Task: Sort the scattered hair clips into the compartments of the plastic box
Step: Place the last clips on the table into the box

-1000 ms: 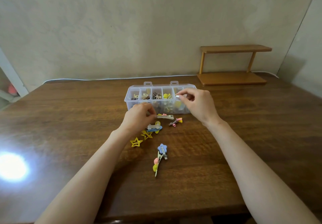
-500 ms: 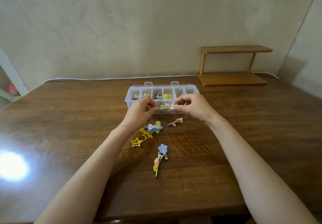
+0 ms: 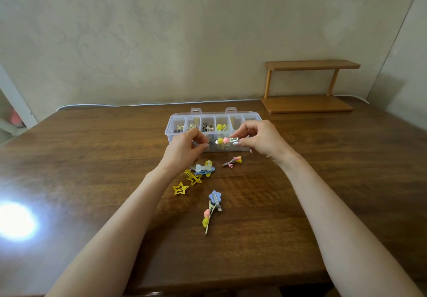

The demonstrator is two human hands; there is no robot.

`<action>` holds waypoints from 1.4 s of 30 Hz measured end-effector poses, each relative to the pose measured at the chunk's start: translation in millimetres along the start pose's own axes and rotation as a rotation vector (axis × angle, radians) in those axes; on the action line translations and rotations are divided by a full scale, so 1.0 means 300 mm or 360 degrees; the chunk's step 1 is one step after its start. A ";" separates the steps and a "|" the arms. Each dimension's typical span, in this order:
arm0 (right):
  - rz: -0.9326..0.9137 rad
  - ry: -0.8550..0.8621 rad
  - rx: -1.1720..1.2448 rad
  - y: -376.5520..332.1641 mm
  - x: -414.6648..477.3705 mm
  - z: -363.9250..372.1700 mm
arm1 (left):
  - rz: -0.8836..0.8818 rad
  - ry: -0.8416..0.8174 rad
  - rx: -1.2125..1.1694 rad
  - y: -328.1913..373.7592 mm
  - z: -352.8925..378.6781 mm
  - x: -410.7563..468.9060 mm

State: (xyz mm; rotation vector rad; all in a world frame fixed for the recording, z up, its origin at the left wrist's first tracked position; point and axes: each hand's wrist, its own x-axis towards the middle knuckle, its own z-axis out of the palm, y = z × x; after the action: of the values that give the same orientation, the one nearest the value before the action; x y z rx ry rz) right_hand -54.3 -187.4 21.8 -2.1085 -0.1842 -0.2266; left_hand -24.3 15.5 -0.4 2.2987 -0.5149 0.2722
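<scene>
A clear plastic box with several compartments stands open in the middle of the table, with small clips in most of them. My right hand pinches a metal clip with pink and yellow beads in front of the box. Just left of that clip, my left hand has its fingers curled and holds nothing. On the table below lie a bone-and-blue clip, two yellow star clips, a small pink-yellow clip, a blue flower clip and a long beaded clip.
A small wooden shelf stands at the back right against the wall. A white cable runs along the table's far edge. A bright glare spot lies on the table at the left.
The beaded clip was lifted off the table by my left hand and passed to my right hand. My left hand has let go of it and drawn slightly left.
</scene>
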 end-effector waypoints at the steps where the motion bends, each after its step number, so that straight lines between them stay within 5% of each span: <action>1: -0.0021 0.0055 0.0026 0.000 0.002 -0.002 | -0.0002 -0.0048 0.0044 -0.002 -0.002 0.000; 5: -0.0094 0.0424 0.0159 0.013 0.022 0.010 | 0.0003 -0.0329 0.0286 -0.002 -0.002 -0.003; 11: -0.0171 0.0688 -0.0327 -0.003 0.072 0.059 | 0.0017 -0.0431 0.0346 -0.006 -0.004 -0.004; 18: -0.0130 0.0593 -0.1116 -0.064 0.143 0.122 | -0.0047 -0.0438 0.0251 -0.013 -0.024 0.002; 28: -0.0029 0.0248 -0.1431 -0.075 0.173 0.105 | -0.0064 -0.0660 0.0283 -0.017 -0.063 0.000; 34: -0.0475 0.0583 -0.0973 -0.056 0.079 0.107 | -0.0080 -0.0749 0.0357 -0.023 -0.067 0.000; 42: -0.0392 0.0070 -0.0393 0.004 0.003 0.123 | -0.0062 -0.0535 0.0324 -0.007 -0.058 -0.005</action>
State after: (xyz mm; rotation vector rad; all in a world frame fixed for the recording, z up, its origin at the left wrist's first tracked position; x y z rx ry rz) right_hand -49.8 -156.3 2.1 -2.3213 -0.4089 -0.4620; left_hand -25.4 29.8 9.7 2.5664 -0.6329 -0.0891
